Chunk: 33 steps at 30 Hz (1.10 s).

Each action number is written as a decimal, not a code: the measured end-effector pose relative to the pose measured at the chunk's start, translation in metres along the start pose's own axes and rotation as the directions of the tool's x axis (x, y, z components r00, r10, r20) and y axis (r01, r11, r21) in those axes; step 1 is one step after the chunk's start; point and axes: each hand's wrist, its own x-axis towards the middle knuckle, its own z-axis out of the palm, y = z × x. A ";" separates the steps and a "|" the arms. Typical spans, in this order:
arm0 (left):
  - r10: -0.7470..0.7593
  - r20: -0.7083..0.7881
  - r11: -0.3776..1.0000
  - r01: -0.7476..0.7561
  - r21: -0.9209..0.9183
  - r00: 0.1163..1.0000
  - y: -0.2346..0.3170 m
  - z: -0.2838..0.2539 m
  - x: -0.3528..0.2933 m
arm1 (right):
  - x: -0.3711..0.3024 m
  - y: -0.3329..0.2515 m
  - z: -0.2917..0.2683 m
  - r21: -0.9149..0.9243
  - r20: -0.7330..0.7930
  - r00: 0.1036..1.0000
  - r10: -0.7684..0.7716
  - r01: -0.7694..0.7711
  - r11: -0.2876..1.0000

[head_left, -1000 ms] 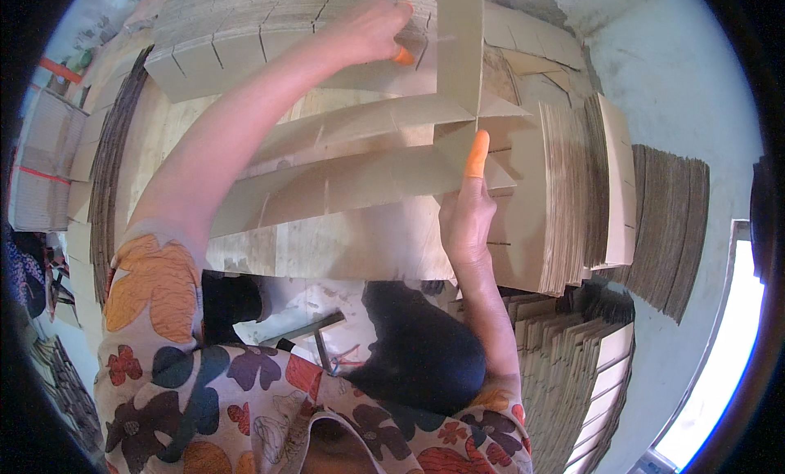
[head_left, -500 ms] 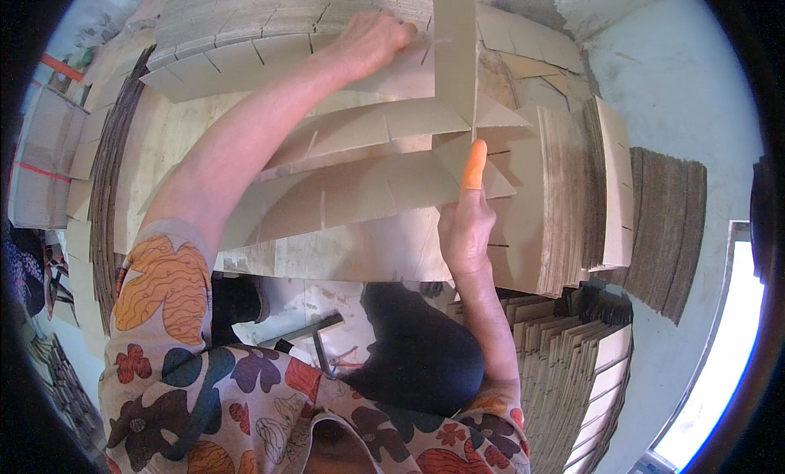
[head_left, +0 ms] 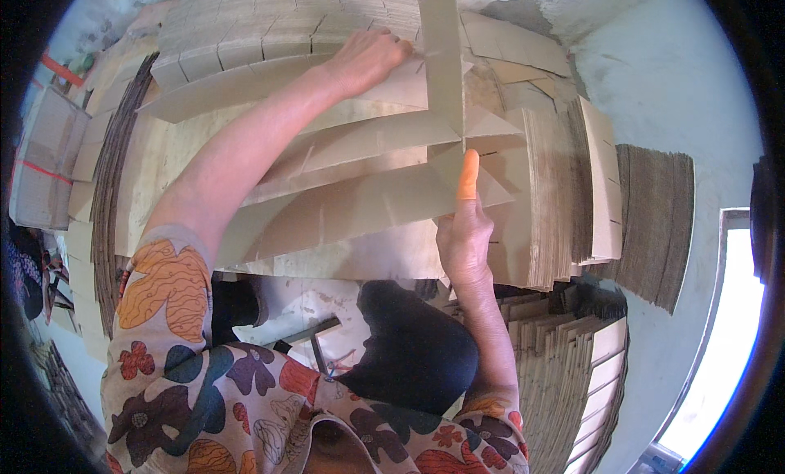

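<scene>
My left hand (head_left: 372, 61) is closed at the far side of the worktable, its fingers around the right part of a long slotted cardboard strip (head_left: 213, 90). My right hand (head_left: 466, 241), with an orange finger cot (head_left: 468, 173) on the thumb, grips a partly interlocked cardboard divider. Two long strips of it run leftward, a nearer one (head_left: 343, 204) and a farther one (head_left: 368, 141). A crosspiece (head_left: 443, 57) crosses their right ends and extends away from me. My right fingers are mostly hidden beneath the cardboard.
Stacked slotted strips (head_left: 286, 34) lie along the far side. More cardboard stacks stand at the right (head_left: 548, 188), against the wall (head_left: 654, 221) and at lower right (head_left: 548, 368). A dark-edged stack (head_left: 118, 163) borders the pale wooden tabletop (head_left: 360, 245) on the left.
The strip in my left hand has come slightly nearer and away from the far stack, showing more of the stack's front. My right hand keeps its grip on the divider.
</scene>
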 end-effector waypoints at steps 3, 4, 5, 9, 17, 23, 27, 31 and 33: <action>-0.002 0.021 0.999 0.003 -0.037 1.000 0.004 -0.006 -0.004 | -0.003 -0.005 -0.006 0.004 -0.040 0.998 -0.040 0.040 0.999; -0.002 0.035 0.999 0.003 -0.037 0.999 0.005 -0.009 -0.005 | -0.004 -0.007 -0.008 0.010 -0.056 0.997 -0.056 0.057 0.998; 0.001 0.045 0.999 0.000 -0.040 0.999 0.006 -0.012 -0.004 | -0.006 -0.008 -0.011 0.015 -0.026 0.999 -0.020 0.020 1.000; 0.006 0.037 0.999 -0.005 -0.045 0.999 0.012 -0.014 -0.006 | -0.013 -0.010 -0.016 0.042 0.026 0.998 0.051 -0.052 0.998; 0.016 0.034 0.993 -0.012 -0.114 0.999 0.022 -0.026 -0.006 | -0.020 -0.015 -0.022 0.019 -0.019 0.999 0.032 -0.032 0.999; 0.003 0.032 0.991 0.002 -0.136 0.999 0.021 -0.027 -0.011 | -0.017 -0.014 -0.022 0.026 -0.039 0.999 -0.032 0.033 0.999; 0.015 -0.004 0.985 -0.016 -0.173 1.000 0.025 -0.028 -0.013 | -0.019 -0.008 -0.018 0.009 0.074 0.997 0.015 -0.016 1.000; -0.019 0.087 0.972 0.039 -0.234 0.996 0.038 -0.031 -0.024 | -0.017 -0.011 -0.025 -0.105 0.153 0.977 0.146 -0.131 0.986; -0.033 0.093 0.955 0.058 -0.292 0.995 0.040 -0.032 -0.034 | -0.017 -0.018 -0.033 -0.029 0.152 0.981 0.125 -0.122 0.992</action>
